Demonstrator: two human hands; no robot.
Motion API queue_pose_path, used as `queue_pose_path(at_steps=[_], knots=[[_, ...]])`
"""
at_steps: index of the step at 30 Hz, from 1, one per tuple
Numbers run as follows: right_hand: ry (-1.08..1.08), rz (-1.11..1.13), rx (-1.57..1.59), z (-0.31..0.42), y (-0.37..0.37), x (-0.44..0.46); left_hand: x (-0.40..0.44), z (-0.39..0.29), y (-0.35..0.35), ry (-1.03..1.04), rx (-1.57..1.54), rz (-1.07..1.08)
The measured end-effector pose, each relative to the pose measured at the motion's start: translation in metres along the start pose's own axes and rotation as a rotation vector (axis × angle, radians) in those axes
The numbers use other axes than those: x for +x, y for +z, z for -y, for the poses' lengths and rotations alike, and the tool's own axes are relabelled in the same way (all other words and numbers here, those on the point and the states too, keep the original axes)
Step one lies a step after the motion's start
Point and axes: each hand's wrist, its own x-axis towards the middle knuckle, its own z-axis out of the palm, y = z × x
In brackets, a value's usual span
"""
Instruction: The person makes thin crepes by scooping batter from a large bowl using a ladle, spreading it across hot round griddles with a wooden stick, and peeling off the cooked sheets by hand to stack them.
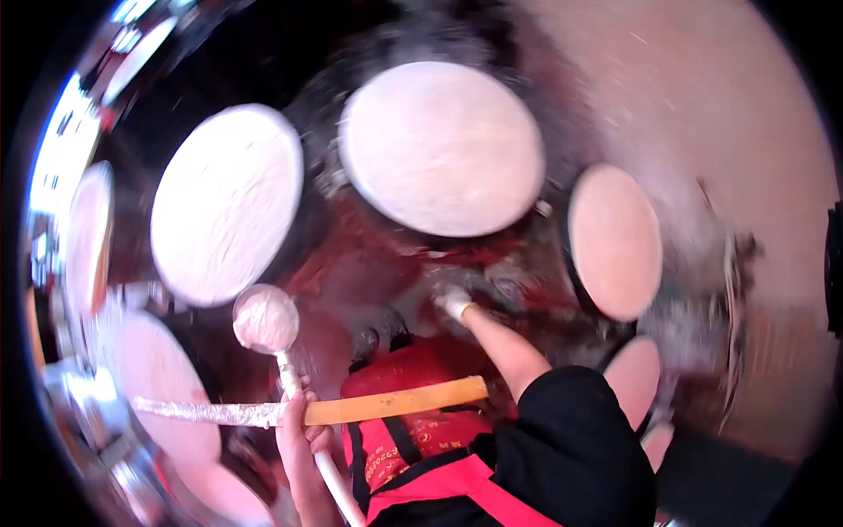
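Note:
My left hand (303, 417) is wrapped round the white handle of a ladle (266, 319) and a long flat stick (395, 401), yellow at one end and coated in pale residue at the other. The ladle's round head is covered in white matter and hangs beside a large white disc (226, 206). My right hand (453, 302), in what looks like a pale glove, reaches forward below another large white disc (442, 147). Blur hides its fingers, and whether it holds anything cannot be made out.
More pale discs stand at the right (615, 242) and at the left (162, 382). The floor between them looks wet and reddish. A brownish wall or floor surface (702, 105) fills the upper right, with a thin upright strand (731, 325) near it.

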Motion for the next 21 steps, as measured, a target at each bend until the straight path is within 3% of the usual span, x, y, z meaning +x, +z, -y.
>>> queue_pose_path(at_steps=[1,2,3,5,6,7,9,11,13,15,16,19,20,21], knots=[[0.113,0.032,0.325,0.013,0.003,-0.047,-0.006,-0.002,0.0,-0.028,0.016,0.02],[-0.073,0.011,-0.067,0.029,-0.013,-0.096,-0.013,-0.002,-0.002,-0.043,0.042,0.085],[-0.064,-0.067,0.017,0.017,0.002,-0.127,-0.014,-0.003,-0.011,-0.053,0.065,0.153],[-0.021,-0.2,-0.24,0.012,0.003,-0.203,-0.025,-0.003,-0.021,-0.083,0.118,0.245],[-0.023,-0.388,-0.231,0.007,0.002,-0.251,-0.034,-0.003,-0.019,-0.109,0.154,0.27],[-0.039,-0.32,-0.357,0.023,0.0,-0.242,-0.006,-0.016,-0.027,-0.103,0.14,0.24],[0.205,-0.556,-0.134,0.005,0.015,-0.316,-0.012,-0.022,-0.035,-0.175,0.261,0.348],[0.229,-0.972,0.014,-0.021,0.052,-0.383,-0.014,-0.027,-0.043,-0.277,0.329,0.464],[0.325,-1.09,0.03,-0.044,0.08,-0.444,-0.037,-0.029,-0.042,-0.324,0.412,0.527],[0.235,-1.277,0.083,-0.027,0.092,-0.497,-0.044,-0.039,-0.031,-0.396,0.421,0.534],[0.281,-1.23,0.31,-0.035,0.11,-0.527,-0.058,-0.039,-0.029,-0.471,0.436,0.545],[0.28,-1.435,0.747,0.016,0.139,-0.645,-0.142,-0.043,-0.019,-0.421,0.659,0.574],[0.387,-1.51,0.63,0.002,0.161,-0.678,-0.173,-0.04,-0.017,-0.442,0.704,0.611],[0.397,-1.596,0.775,0.003,0.156,-0.692,-0.182,-0.043,-0.01,-0.446,0.709,0.621]])
